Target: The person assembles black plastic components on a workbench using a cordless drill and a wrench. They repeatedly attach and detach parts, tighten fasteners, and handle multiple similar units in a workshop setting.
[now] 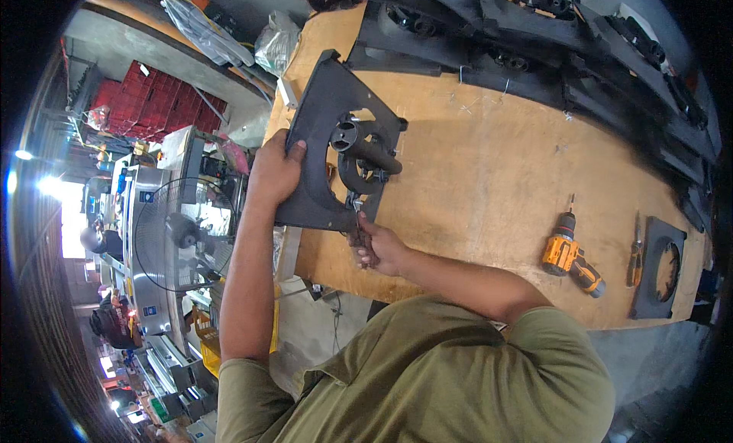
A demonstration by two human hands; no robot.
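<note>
Left hand [276, 168]'s clamped on the flat black panel with a round cutout [314, 172], which is tilted at the tan wooden table [473, 199]'s left end. Right hand [378, 248]'s curled by its lower edge, can't tell if it's gripping anything.

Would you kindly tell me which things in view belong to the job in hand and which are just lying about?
Apparently part of the job:
black panel, held in the left hand, with the right hand at its lower edge
black tube mounted on it

Apparently just lying about:
power drill, possibly related
orange-handled tool, likewise
red crates
</note>
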